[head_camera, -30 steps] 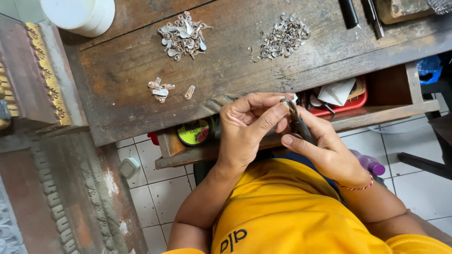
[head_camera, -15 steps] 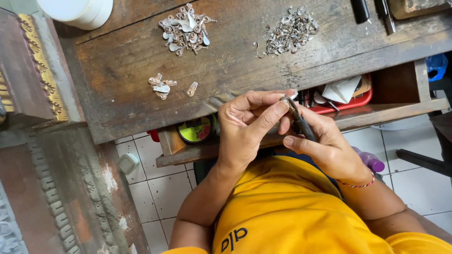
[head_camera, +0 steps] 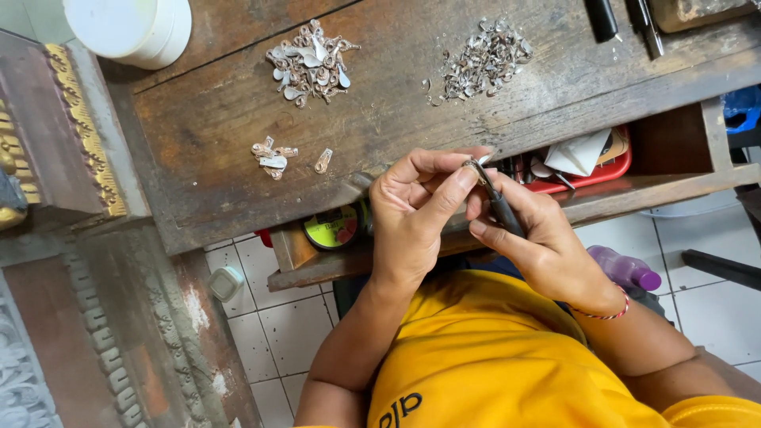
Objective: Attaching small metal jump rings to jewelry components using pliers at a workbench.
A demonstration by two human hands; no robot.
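Observation:
My left hand (head_camera: 416, 210) pinches a small silver metal piece (head_camera: 473, 164) between thumb and forefinger, just in front of the wooden workbench (head_camera: 238, 135). My right hand (head_camera: 547, 246) grips dark-handled pliers (head_camera: 501, 204), whose tip meets that piece. On the bench lie a pile of flat silver pieces (head_camera: 311, 62), a pile of smaller silver bits (head_camera: 485, 59) and a few finished pieces (head_camera: 273, 154) with one single piece (head_camera: 323, 161) beside them.
A white round container (head_camera: 131, 28) stands at the bench's far left corner. An open shelf under the bench holds a red tray (head_camera: 590, 170) with paper and a round tin (head_camera: 333, 227). A purple bottle (head_camera: 626, 269) lies by my right side. Carved wood stands left.
Both hands stay together at the bench edge with the pliers on the small piece; only slight shifts of fingers and view.

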